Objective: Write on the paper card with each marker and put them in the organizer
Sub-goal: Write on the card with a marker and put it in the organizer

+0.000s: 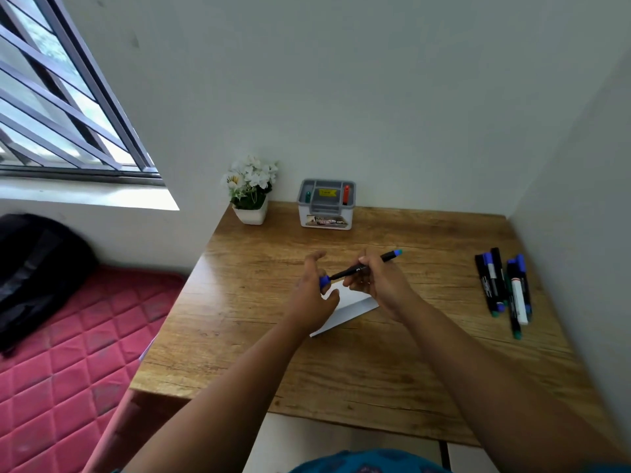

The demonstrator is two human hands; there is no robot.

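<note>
Both hands work one black blue-capped marker [362, 267] above the white paper card [351, 303]: left hand [316, 291] pinches its cap, right hand [375, 285] grips the barrel. Two markers already stand in the grey plastic organizer [327, 203]; several loose markers [505, 288] wait on the wooden table [375, 353].

both forearms bare to the elbow; a teal patterned garment [368, 464] shows at the bottom edge.

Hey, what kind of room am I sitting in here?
Probably a bedroom corner used as a study nook: a wooden desk against the wall, a red quilted mattress beside it, and a barred window.
</note>
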